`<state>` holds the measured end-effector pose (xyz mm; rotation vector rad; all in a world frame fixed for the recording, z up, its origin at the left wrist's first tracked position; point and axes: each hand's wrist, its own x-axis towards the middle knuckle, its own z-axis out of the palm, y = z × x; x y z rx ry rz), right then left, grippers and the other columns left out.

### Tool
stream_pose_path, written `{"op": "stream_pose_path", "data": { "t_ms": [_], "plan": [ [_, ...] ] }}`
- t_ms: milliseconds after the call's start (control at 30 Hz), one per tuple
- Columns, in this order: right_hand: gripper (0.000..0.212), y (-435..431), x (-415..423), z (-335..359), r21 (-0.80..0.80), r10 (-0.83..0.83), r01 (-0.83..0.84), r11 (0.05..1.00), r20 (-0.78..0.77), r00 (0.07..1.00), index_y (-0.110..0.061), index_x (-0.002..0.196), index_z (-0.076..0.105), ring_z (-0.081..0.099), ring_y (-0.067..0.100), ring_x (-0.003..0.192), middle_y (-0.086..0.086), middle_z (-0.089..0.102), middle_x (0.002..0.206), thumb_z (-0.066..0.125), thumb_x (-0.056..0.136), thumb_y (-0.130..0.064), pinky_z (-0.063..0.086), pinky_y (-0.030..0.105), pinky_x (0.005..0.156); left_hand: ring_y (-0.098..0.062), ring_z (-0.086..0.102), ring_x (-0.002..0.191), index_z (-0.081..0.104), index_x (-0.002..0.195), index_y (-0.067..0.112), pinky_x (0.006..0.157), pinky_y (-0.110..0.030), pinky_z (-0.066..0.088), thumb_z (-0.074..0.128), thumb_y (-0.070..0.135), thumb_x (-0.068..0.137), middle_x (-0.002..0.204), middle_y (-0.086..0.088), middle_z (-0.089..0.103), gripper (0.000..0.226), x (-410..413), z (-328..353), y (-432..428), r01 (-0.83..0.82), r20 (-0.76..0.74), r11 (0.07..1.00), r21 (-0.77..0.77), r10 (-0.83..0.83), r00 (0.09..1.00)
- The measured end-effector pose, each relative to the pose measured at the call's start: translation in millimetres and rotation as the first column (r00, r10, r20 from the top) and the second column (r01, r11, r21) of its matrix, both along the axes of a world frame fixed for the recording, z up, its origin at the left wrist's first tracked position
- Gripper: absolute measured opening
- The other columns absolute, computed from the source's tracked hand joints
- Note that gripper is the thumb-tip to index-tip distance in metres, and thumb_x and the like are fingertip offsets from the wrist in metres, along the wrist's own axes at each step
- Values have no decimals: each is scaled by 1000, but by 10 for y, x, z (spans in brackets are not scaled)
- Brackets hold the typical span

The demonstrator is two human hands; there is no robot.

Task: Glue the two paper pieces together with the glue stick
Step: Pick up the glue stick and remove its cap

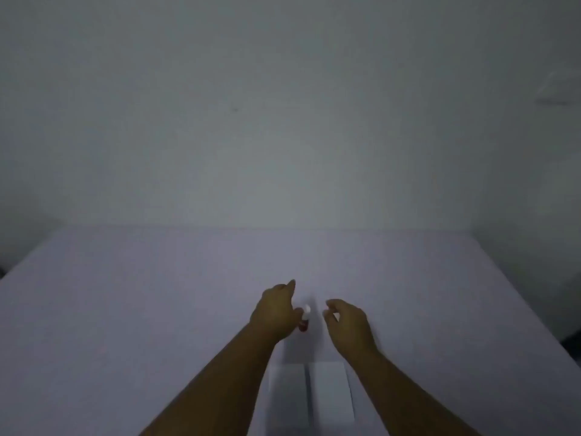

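Centrally, just below frame middle, glue stick (pixel 305 317) is held by left hand (pixel 276 309): fingers closed round red lower body, white top tilted toward right, index finger stretched out. Right hand (pixel 349 324) is seen just beside it, lower centre-right, fingers curled and pinched on small white piece, probably cap, blurred. Two white paper pieces (pixel 330 393) are laid side by side on pale table (pixel 125 309) at bottom centre, narrow gap between, left piece partly hidden by left forearm.

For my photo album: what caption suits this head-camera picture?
Left hand holds a glue stick beyond two paper pieces.
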<state>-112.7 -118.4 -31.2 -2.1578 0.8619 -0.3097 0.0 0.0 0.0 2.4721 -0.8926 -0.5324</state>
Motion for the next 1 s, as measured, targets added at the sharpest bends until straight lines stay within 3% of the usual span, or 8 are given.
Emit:
{"op": "stream_pose_path", "data": {
  "t_ms": [200, 300, 400, 467, 567, 733, 900, 1000],
  "plan": [
    [32, -69, -28, -299, 37, 26, -22, 999, -117, 993, -14, 116, 62, 60, 24, 105, 8, 68, 113, 59, 87, -26, 48, 37, 95, -23, 46, 128, 43, 140, 21, 106, -32, 35, 63, 31, 86, 142, -7, 49, 59, -62, -334, -148, 5, -103, 1000, -7, -6, 995],
    [34, -75, 7, -361, 57, 65, -58, 997, -133, 989, -14, 119, 61, 59, 23, 107, 8, 67, 116, 61, 86, -24, 47, 35, 96, -25, 61, 109, 60, 123, 19, 95, -35, 48, 64, 19, 82, 121, -8, 65, 41, -54, -378, -179, -64, -150, 995, -82, 51, 987],
    [40, -62, 56, -377, 111, 123, -108, 988, -132, 984, -14, 123, 58, 56, 23, 114, 7, 63, 124, 62, 85, -23, 44, 35, 102, -21, 66, 88, 65, 102, 14, 82, -36, 54, 61, 13, 81, 96, -6, 73, 21, -42, -374, -191, -84, -182, 987, -140, 58, 982],
    [36, -61, 104, -373, 119, 170, -156, 981, -114, 979, -17, 119, 61, 59, 25, 110, 8, 66, 118, 63, 84, -24, 46, 38, 100, -16, 64, 83, 65, 101, 14, 74, -23, 50, 63, 17, 85, 98, -4, 72, 16, -16, -352, -185, -99, -186, 978, -184, 64, 980],
    [24, -55, 153, -356, 134, 198, -185, 974, -94, 976, -20, 107, 65, 64, 22, 88, 9, 70, 98, 62, 84, -24, 54, 39, 84, -9, 58, 82, 65, 105, 16, 61, -4, 36, 64, 25, 87, 96, 3, 65, 20, 50, -303, -169, -124, -212, 967, -222, 76, 974],
    [22, -70, 219, -346, 15, 179, -179, 984, -99, 979, -17, 106, 62, 61, 20, 86, 7, 67, 96, 59, 87, -27, 53, 40, 80, -12, 58, 86, 65, 105, 14, 65, -10, 38, 62, 24, 88, 94, 3, 63, 20, 139, -242, -183, -225, -272, 931, -288, 146, 951],
    [22, -143, 176, -365, -211, 42, -80, 974, -179, 983, -13, 103, 60, 56, 22, 93, 8, 65, 99, 58, 88, -29, 50, 35, 81, -22, 62, 91, 64, 108, 12, 80, -30, 47, 62, 27, 88, 99, -7, 68, 25, 179, -331, -100, -552, -394, 757, -351, 415, 820],
    [23, -170, 111, -417, -183, -7, -21, 983, -152, 988, -12, 105, 60, 54, 23, 96, 8, 65, 100, 57, 89, -29, 50, 37, 83, -20, 60, 88, 66, 105, 11, 75, -24, 40, 65, 19, 85, 102, -9, 66, 22, 204, -526, -28, -426, -235, 880, -209, 378, 896]
  ]
}}
